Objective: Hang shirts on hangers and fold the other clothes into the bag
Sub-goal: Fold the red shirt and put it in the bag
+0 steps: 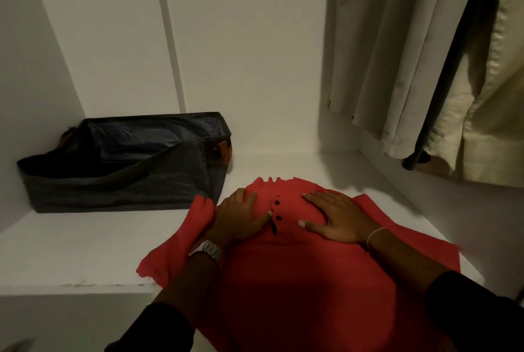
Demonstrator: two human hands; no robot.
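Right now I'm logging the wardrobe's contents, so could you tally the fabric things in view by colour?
Red: 1, the red polo shirt under both hands
Dark grey: 1, the bag
Pale grey: 1, the hanging garment
Cream: 1, the cream hanging garment
Total: 4

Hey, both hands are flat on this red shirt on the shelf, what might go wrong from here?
The red shirt hangs over the shelf front edge, so it may slide off once the left hand and right hand lift. Its bunched sleeve could fold in crooked.
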